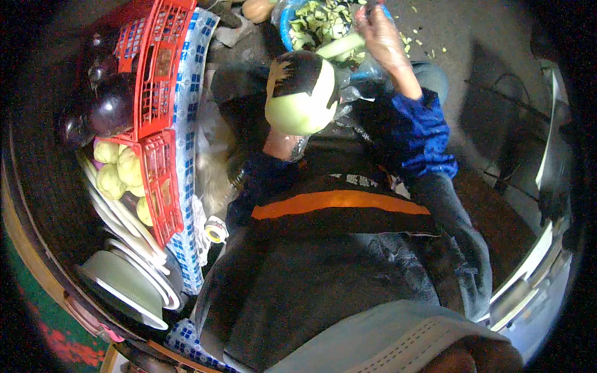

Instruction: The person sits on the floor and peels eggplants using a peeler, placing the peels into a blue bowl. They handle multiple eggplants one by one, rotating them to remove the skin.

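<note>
A large round eggplant (303,102), partly peeled, has dark purple skin left at its top and pale flesh showing below. My left hand (286,145) holds it from underneath, with the fingers mostly hidden behind it. Up at the top edge, my right hand (382,40) is closed near a dark reddish piece of something too cut off to name. A pale, long, blurred shape (341,46) extends from beside this hand toward the eggplant. Beyond the eggplant, a blue basin (285,28) contains many pale and dark-edged peelings (314,25).
Left of me, a red plastic crate (163,68) stands by several dark eggplants (113,104). A second red crate (163,186) has pale green rounded produce (118,171) beside it. Stacked bowls (127,286) lie nearer. Scraps (418,41) dot the floor at right.
</note>
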Action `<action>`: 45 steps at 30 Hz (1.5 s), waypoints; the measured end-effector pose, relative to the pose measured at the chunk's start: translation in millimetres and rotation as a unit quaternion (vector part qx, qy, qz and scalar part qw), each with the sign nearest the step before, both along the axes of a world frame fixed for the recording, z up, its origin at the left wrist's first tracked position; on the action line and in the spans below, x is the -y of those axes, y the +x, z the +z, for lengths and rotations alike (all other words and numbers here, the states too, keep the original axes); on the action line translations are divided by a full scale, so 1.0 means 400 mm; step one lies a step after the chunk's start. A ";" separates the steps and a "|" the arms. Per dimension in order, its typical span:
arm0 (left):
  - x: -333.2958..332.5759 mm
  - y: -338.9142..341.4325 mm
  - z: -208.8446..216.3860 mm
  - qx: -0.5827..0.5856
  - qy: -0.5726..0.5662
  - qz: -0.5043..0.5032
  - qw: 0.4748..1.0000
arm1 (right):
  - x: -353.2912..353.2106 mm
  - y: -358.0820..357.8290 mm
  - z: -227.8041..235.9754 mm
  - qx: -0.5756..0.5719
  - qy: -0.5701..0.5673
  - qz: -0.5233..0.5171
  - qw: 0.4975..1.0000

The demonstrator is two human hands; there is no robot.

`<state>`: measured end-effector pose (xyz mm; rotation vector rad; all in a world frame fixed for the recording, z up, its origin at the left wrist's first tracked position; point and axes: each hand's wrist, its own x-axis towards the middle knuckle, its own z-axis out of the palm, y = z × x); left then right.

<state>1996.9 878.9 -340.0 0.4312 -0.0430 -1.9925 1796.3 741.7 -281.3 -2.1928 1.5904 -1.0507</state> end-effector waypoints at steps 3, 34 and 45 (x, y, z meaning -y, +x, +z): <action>-0.005 0.005 0.015 -0.002 0.003 0.008 1.000 | -0.002 0.017 0.021 0.310 0.093 0.034 0.945; -0.041 0.028 0.047 0.107 -0.044 -0.053 0.992 | -0.049 0.017 0.123 0.508 0.290 0.107 0.804; -0.061 0.033 0.060 0.127 -0.061 -0.078 0.987 | -0.032 0.019 0.135 0.246 0.100 0.104 0.958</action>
